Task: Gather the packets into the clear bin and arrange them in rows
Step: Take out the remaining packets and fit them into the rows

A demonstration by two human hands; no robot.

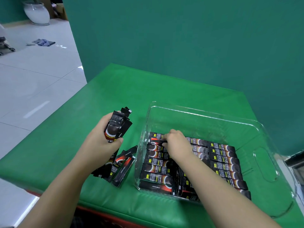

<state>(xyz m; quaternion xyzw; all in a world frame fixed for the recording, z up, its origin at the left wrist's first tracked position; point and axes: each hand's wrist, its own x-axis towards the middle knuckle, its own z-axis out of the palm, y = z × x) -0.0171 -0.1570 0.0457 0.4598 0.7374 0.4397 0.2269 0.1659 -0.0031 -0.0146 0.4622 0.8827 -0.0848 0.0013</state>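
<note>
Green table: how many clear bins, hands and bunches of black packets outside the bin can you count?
Clear plastic bin: 1
Bare hands: 2, left hand, right hand
Bunches of black packets outside the bin: 2, held bunch, loose pile on the green table
Total: 5

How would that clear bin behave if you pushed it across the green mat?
The clear bin would probably slide flat rather than tip: it looks wide and low, with rows of packets weighing its floor. Its thin walls may flex. The mat looks padded, so it might drag.
</note>
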